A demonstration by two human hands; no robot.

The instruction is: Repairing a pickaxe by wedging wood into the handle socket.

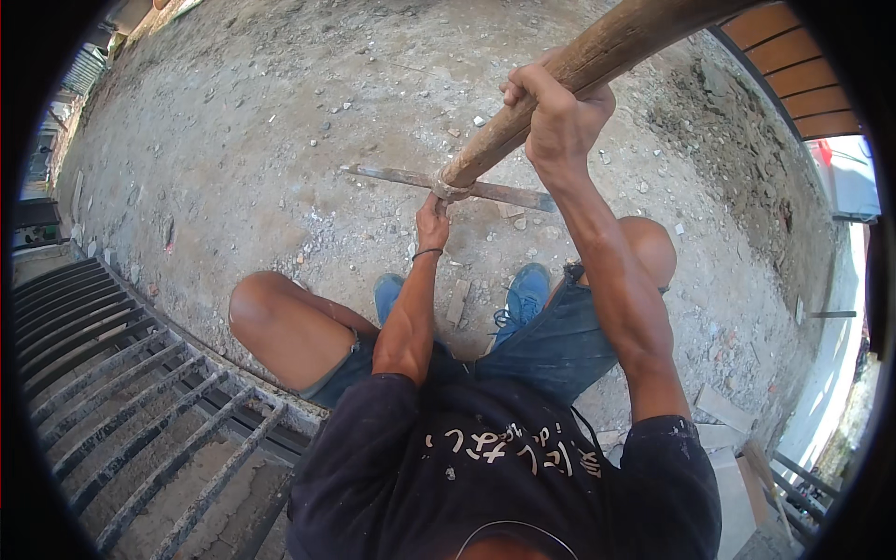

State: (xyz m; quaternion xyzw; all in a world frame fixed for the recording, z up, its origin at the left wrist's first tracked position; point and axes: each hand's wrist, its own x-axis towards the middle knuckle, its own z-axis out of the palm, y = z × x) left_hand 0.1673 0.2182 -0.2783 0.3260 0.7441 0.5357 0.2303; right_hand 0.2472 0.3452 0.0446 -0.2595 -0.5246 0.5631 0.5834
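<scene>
A pickaxe with a thick wooden handle [495,140] slants down from the upper right. Its long iron head [392,175] lies crosswise, low over the dirt, one end narrow and the other broader. My right hand [565,117] is wrapped round the middle of the handle. At the collar [454,187], where handle and head meet, my left hand [432,222] grips from below, its fingers partly hidden. Below the head, between my blue shoes [525,297], lies a flat broken piece [457,301].
Dusty ground [261,187] strewn with small stones spreads ahead. A metal bar grate [140,411] lies at the lower left. Flat slabs [723,409] rest at the lower right. A brown slatted panel [793,65] stands at the upper right, with loose rubble [737,149] below it.
</scene>
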